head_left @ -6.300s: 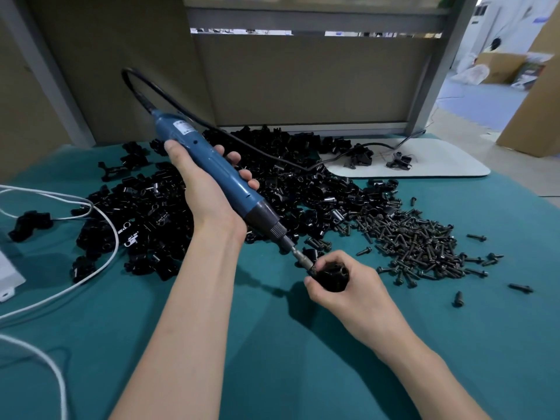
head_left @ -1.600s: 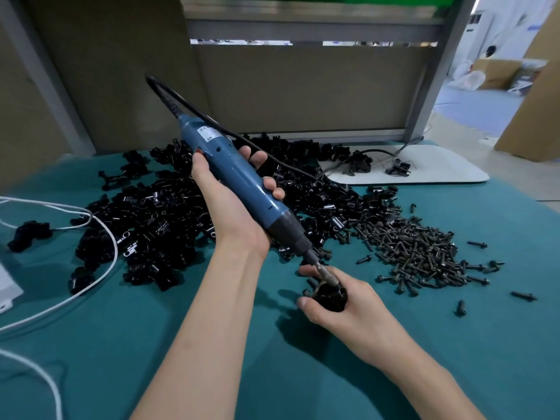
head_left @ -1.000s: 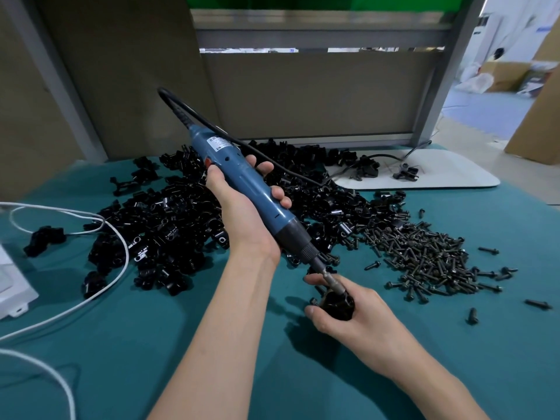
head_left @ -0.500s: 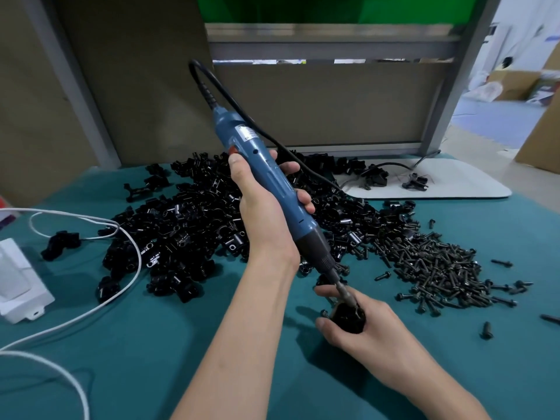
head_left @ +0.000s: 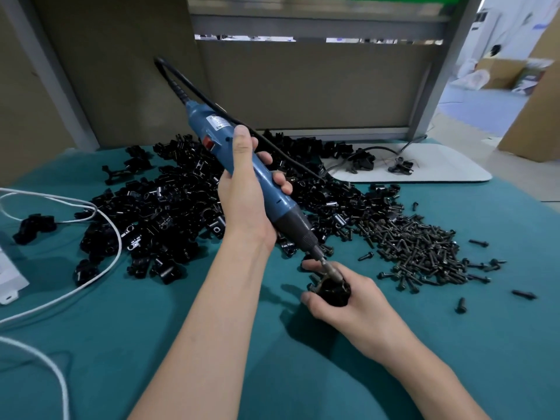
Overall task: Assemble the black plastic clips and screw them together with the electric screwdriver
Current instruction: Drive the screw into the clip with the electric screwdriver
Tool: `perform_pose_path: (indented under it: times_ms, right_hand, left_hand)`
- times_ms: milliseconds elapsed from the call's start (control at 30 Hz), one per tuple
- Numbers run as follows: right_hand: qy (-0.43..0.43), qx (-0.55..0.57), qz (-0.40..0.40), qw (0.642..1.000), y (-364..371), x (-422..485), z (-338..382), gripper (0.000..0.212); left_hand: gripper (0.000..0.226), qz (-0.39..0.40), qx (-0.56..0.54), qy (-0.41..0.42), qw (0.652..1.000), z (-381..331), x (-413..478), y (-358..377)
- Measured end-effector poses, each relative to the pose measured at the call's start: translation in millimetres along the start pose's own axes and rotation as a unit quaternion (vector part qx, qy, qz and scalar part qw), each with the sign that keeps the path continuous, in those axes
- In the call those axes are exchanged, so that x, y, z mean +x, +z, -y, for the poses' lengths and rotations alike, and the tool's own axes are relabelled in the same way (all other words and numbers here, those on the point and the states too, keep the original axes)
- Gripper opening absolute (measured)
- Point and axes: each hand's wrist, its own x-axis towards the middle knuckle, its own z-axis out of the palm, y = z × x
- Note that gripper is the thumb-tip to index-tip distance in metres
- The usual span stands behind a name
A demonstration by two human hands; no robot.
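Driving is judged to be under way: over the last second or so the driver point(head_left: 216, 131) has been tipped steeper, while its bit point(head_left: 325, 265) has been kept seated in the clip point(head_left: 333, 291). The driver is gripped round its body by the left hand point(head_left: 245, 201). The clip is clamped in the curled fingers of the right hand point(head_left: 354, 313), low at the middle of the surface point(head_left: 121, 344). The screw is judged to be nearly home.

Open room is left on the near side. The clip pile point(head_left: 157, 207) lies far left and the screw pile point(head_left: 418, 241) near the right hand. A white cable point(head_left: 115, 237) is looped at the left, and the far edge is closed by the back panel point(head_left: 303, 86).
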Motion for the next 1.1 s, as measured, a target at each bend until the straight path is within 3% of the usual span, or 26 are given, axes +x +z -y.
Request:
perform_pose_path:
  times_ms: [367,567,767,967,1100]
  right_hand:
    - [-0.009,-0.020,-0.007,1.000,1,0,-1,0.040]
    - [-0.002,-0.039,-0.005,0.999,1,-1,4,0.032]
    - [0.007,-0.023,-0.011,1.000,-5,-3,9,0.032]
    - [0.039,0.171,-0.054,0.983,-17,-2,21,0.034]
    - [0.086,0.386,-0.089,0.914,-25,2,23,0.024]
  left_hand:
    - [0.037,-0.010,-0.015,-0.005,1.000,0,2,-3]
    - [0.070,0.031,-0.066,-0.050,0.996,-9,6,-11]
    - [0.059,0.016,-0.118,-0.046,0.992,-31,16,-24]
    - [0.051,-0.044,-0.167,-0.043,0.984,-41,24,-40]
    - [0.051,-0.068,-0.129,-0.057,0.988,-37,29,-47]
